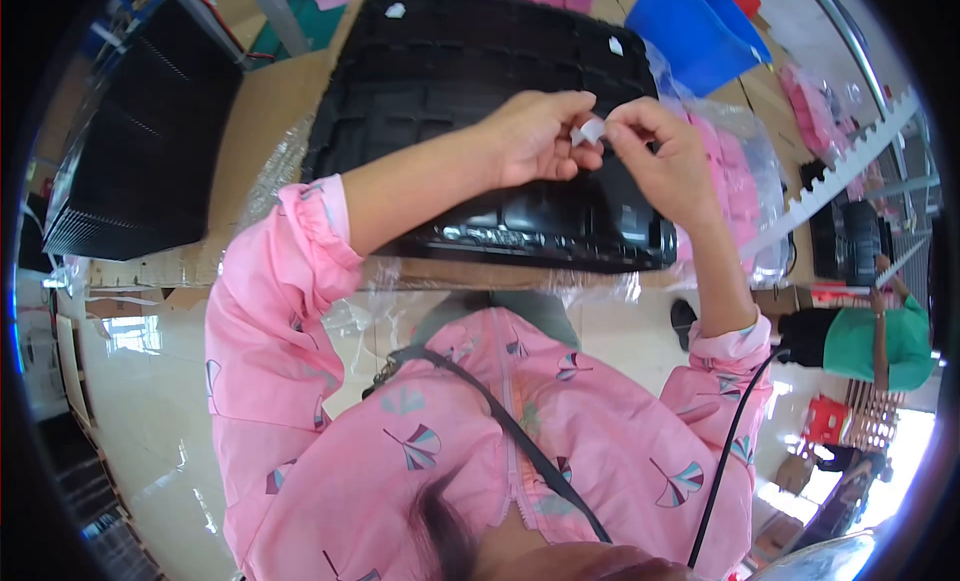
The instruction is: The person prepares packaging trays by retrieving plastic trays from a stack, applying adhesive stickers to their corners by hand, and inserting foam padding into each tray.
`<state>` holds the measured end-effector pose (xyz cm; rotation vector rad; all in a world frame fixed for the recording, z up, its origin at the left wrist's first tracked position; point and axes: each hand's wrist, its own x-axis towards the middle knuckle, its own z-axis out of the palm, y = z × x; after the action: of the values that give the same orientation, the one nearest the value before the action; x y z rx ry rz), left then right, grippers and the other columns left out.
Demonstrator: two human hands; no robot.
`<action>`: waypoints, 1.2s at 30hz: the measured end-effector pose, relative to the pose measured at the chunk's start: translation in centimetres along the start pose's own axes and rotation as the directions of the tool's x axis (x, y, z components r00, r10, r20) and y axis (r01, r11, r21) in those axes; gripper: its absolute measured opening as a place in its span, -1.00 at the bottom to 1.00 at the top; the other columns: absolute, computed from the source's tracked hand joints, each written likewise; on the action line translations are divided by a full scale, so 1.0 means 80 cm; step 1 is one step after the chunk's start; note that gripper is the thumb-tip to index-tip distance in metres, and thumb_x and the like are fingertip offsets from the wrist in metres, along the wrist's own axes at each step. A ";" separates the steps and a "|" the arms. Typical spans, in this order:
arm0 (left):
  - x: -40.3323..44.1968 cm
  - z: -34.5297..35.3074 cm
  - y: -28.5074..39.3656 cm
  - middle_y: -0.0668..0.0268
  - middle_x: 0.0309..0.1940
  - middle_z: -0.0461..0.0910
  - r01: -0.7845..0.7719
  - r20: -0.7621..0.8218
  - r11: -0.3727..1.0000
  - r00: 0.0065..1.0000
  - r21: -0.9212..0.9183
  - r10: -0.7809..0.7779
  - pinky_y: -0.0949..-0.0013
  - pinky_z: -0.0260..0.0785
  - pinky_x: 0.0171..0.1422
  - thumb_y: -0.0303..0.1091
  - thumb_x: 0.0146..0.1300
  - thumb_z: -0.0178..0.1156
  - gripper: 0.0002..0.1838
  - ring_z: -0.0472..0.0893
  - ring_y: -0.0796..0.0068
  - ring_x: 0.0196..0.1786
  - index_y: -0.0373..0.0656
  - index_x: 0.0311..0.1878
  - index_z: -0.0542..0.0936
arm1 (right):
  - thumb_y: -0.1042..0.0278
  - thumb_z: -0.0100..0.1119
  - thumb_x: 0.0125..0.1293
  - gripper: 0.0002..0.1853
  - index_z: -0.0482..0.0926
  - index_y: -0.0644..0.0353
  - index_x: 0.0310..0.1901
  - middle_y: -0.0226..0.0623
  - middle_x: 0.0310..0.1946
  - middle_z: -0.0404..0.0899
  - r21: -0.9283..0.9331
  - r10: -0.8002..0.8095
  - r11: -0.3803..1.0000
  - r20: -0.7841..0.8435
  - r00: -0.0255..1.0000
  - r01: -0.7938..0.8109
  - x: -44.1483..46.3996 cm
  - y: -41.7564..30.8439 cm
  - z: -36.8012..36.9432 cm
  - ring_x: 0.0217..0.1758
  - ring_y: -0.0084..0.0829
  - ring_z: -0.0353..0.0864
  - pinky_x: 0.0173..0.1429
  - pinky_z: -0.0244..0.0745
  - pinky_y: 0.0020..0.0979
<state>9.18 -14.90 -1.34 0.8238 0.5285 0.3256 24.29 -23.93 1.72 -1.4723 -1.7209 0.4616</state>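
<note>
A cardboard-covered worktop [275, 101] is fronted by a large black panel [400, 111], laid flat, with clear wrap [275, 171] bunched at its side. Beyond its far right corner, a blue tub [690, 36] is seen. Over the panel, a small white piece [590, 132] is held in the air between the hands: by the bent fingers of the left hand [535, 136], palm turned up, and at its right end by the thumb and forefinger of the right hand [660, 151], pinched together. The piece is best gripped lightly by its edges and drawn apart slowly, so that no crease or tear is made; if its face is tacky, as may be the case, it should be kept off the fingertips. On the panel's far side, two white tabs [396, 12] [615, 47] are set well apart. No brand, label text or other writing can be read.
</note>
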 end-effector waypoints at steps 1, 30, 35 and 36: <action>0.001 -0.003 0.002 0.32 -0.39 0.58 0.016 0.002 1.000 1.000 -0.009 -0.016 0.58 0.30 -0.51 -0.02 0.30 0.00 -0.64 0.57 0.56 -0.42 -0.16 -0.21 0.52 | 0.46 0.14 0.16 -0.93 0.53 0.26 -0.34 -0.36 -0.48 0.51 0.013 -0.003 1.000 0.008 1.000 0.003 0.009 0.008 0.010 -0.40 -0.53 0.52 -0.31 0.39 -0.50; 0.009 -0.241 0.188 0.38 -0.44 0.58 0.066 -0.131 0.123 0.745 0.990 0.654 0.52 0.32 -0.33 -0.34 0.19 0.16 -0.77 0.45 0.61 -0.43 -0.22 -0.14 0.62 | 0.45 0.14 0.03 -0.91 0.61 0.23 -0.43 -0.11 -0.47 0.58 -0.612 0.099 0.787 0.252 0.963 0.080 0.214 0.193 -0.061 -0.32 -0.15 0.58 -0.21 0.44 -0.25; 0.027 -0.273 0.195 0.19 -0.37 0.63 -0.056 0.199 -0.236 0.741 0.970 0.641 0.35 0.39 -0.21 -0.34 0.14 0.17 -0.79 0.60 0.35 -0.31 -0.21 -0.18 0.63 | 0.44 0.09 0.03 -0.90 0.59 0.24 -0.45 -0.09 -0.42 0.56 -0.603 0.010 0.781 0.275 0.961 0.165 0.211 0.196 -0.064 -0.27 -0.08 0.55 -0.19 0.43 -0.22; 0.027 -0.274 0.199 0.17 -0.34 0.63 -0.028 0.215 -0.304 0.768 0.952 0.603 0.32 0.39 -0.16 -0.35 0.13 0.17 -0.79 0.60 0.27 -0.26 -0.22 -0.20 0.63 | 0.44 0.08 0.03 -0.89 0.59 0.24 -0.46 -0.08 -0.41 0.56 -0.592 -0.006 0.786 0.280 0.960 0.178 0.212 0.197 -0.063 -0.27 -0.07 0.55 -0.18 0.42 -0.21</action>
<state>-2.51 9.65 -2.18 2.7257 0.9265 0.6406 38.44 -5.10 -0.87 -1.8197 -2.2925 0.0242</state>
